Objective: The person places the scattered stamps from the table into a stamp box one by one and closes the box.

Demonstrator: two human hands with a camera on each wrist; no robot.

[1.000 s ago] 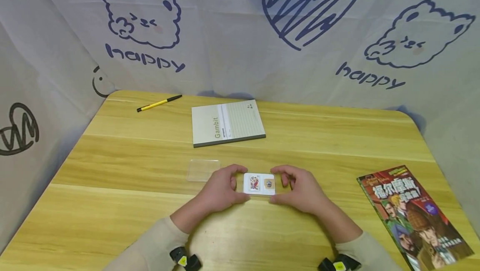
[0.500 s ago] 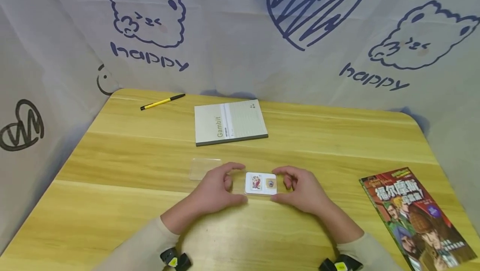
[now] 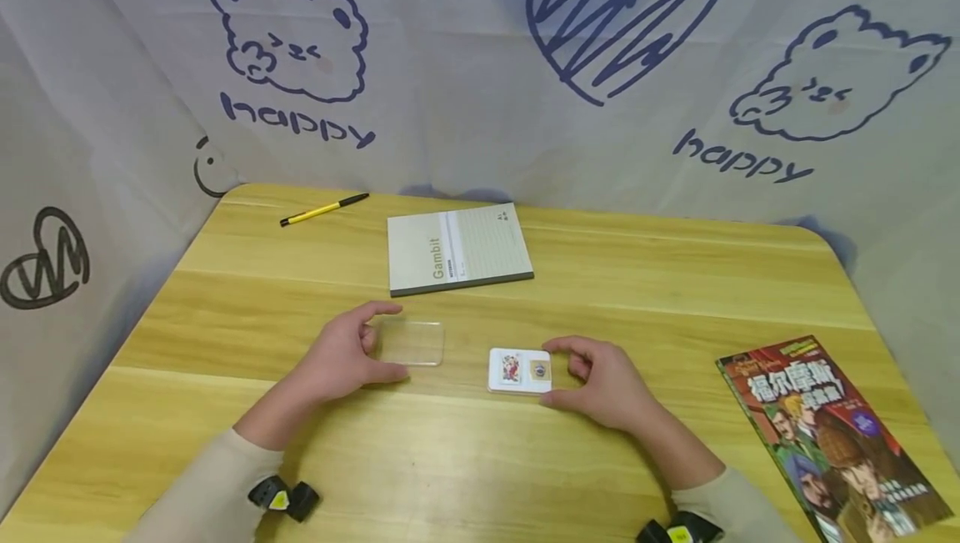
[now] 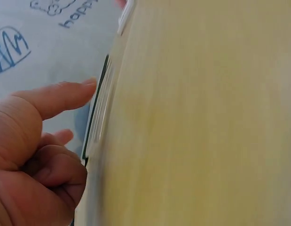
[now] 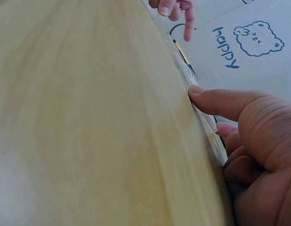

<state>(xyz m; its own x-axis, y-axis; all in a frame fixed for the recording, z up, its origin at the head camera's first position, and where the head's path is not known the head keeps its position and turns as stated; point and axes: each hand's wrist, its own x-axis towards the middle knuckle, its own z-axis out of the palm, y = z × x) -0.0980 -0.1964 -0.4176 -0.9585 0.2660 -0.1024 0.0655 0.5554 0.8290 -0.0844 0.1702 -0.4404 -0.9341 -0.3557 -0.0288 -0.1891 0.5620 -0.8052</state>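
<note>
A small flat white case (image 3: pixel 501 371) with a colourful picture and a tan square on its face lies on the table. My right hand (image 3: pixel 603 384) holds its right end between thumb and index finger, at the near and far corners. To the left lies a clear rectangular plastic cover (image 3: pixel 411 344). My left hand (image 3: pixel 341 355) is at the cover's left end, thumb and index finger spread at its near and far sides and the other fingers curled. In the right wrist view, the right thumb (image 5: pixel 216 100) reaches down at the case's edge.
A Gambit notebook (image 3: pixel 480 247) lies behind the cover and case. Farther back left is a yellow and black pen (image 3: pixel 318 211). A comic-style book (image 3: pixel 832 434) lies at the right. Printed cloth (image 3: pixel 465 109) hangs beyond the table's back edge.
My left hand has let go of the white case's left end and moved left to the clear cover. The right hand and the case have stayed in place.
</note>
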